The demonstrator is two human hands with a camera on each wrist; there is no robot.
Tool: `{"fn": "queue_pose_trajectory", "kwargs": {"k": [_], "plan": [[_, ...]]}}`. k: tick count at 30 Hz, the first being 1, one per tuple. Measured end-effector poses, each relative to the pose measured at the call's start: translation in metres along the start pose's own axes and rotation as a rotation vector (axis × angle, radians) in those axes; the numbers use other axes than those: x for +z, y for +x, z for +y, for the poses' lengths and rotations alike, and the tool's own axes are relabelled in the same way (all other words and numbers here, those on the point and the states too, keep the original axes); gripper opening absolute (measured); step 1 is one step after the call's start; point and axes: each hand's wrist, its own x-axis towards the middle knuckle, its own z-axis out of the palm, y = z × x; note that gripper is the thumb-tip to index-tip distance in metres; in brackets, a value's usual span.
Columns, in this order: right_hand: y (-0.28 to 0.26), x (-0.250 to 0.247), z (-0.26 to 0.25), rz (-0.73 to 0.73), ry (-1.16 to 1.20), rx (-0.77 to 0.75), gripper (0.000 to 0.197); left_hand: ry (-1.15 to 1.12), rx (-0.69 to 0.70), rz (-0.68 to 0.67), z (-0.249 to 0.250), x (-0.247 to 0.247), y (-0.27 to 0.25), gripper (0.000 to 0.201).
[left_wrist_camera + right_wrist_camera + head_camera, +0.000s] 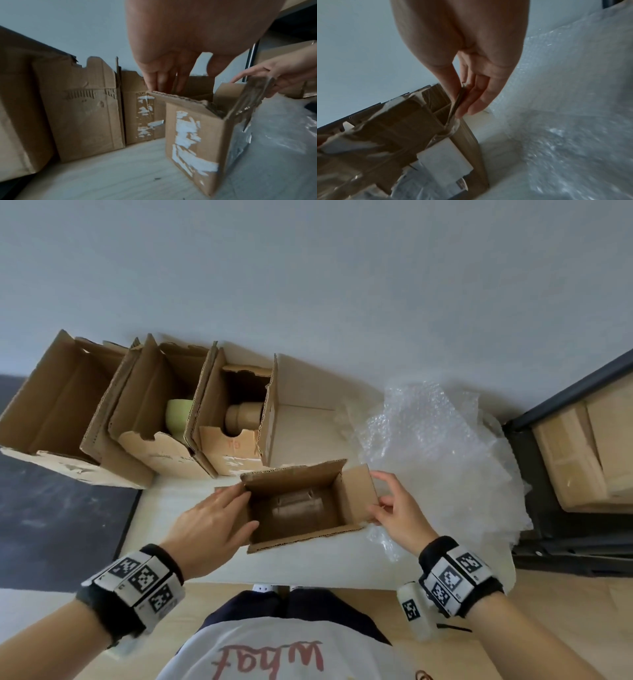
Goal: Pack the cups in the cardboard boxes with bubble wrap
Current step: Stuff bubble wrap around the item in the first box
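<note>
A small open cardboard box [294,537] stands on the pale table in front of me. A brown cup [298,505] lies at its bottom. My left hand [245,508] rests with straight fingers [161,81] on the box's left flap and edge [178,96]. My right hand [376,501] pinches the right flap [456,106] between thumb and fingers [476,102]. A crumpled sheet of bubble wrap [438,446] lies right of the box and partly under it. At the back, a green cup [178,414] and another brown cup [243,414] sit in two of three open boxes.
The leftmost back box [61,405] shows nothing inside. A flat cardboard piece [305,422] leans by the wall. A black metal shelf frame [534,508] with cartons stands at the right. The table's left edge [132,515] drops to a dark floor.
</note>
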Motion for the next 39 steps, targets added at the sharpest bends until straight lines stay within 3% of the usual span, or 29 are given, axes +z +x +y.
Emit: {"fn": "queue_pose_trajectory", "kwargs": {"k": [3,5,9,11,13,15,18,24,33,39], "plan": [[-0.01,0.002,0.009,0.04,0.006,0.023,0.056,0.083,0.009,-0.055,0.002,0.013,0.005,0.097],[-0.014,0.004,0.011,0.082,-0.089,0.022,0.056,0.106,0.022,-0.086,0.0,0.02,0.009,0.112],[-0.018,0.008,0.004,0.172,-0.472,-0.106,0.048,0.062,-0.003,-0.135,-0.004,0.03,0.019,0.122],[-0.021,0.012,-0.01,0.192,-0.727,-0.28,0.037,-0.009,-0.017,-0.124,-0.002,0.031,0.021,0.122],[-0.021,0.024,-0.024,0.147,-0.912,-0.493,0.026,-0.103,-0.02,-0.117,-0.004,0.031,0.023,0.123],[-0.02,0.041,-0.035,-0.027,-1.009,-0.548,0.025,-0.173,-0.011,-0.121,-0.006,0.032,0.023,0.125],[-0.01,0.063,-0.041,-0.195,-1.001,-0.472,0.033,-0.264,0.007,-0.13,-0.009,0.033,0.023,0.126],[0.009,0.082,-0.044,-0.087,-0.864,-0.464,0.038,-0.355,0.023,-0.133,-0.011,0.036,0.024,0.125],[0.008,0.085,-0.04,-0.186,-0.893,-0.454,0.018,-0.389,0.066,-0.131,-0.012,0.039,0.027,0.123],[0.009,0.088,-0.04,-0.225,-0.928,-0.412,0.02,-0.405,0.072,-0.128,-0.012,0.041,0.028,0.123]]}}
